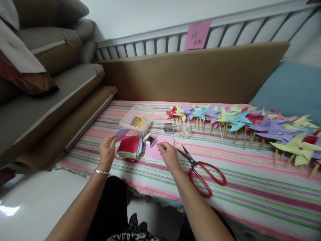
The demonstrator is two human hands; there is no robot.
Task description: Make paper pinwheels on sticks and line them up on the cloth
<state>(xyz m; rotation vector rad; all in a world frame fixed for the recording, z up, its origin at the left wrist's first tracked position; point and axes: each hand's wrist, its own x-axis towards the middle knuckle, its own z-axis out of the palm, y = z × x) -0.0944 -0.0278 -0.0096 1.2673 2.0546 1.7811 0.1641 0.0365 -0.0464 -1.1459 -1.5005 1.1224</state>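
Note:
Near the left of the striped cloth, my left hand [107,152] grips a purple paper piece [121,134], raised above a stack of coloured paper squares [128,145] with red on top. My right hand [167,154] is closed in a pinch over pink paper sheets [152,154]; whatever lies between its fingertips is too small to make out. Between the hands sits a small open box [149,140] with dark metal bits inside. Close to my right forearm lie opened scissors [194,163] with red handles.
A clear plastic tub [125,121] holds thin wooden sticks [138,122]. Behind my right hand are another small box [168,128] and a clear cup [184,133]. Many paper pinwheels [237,121] on sticks fill the right side. A brown board [190,75] stands along the back.

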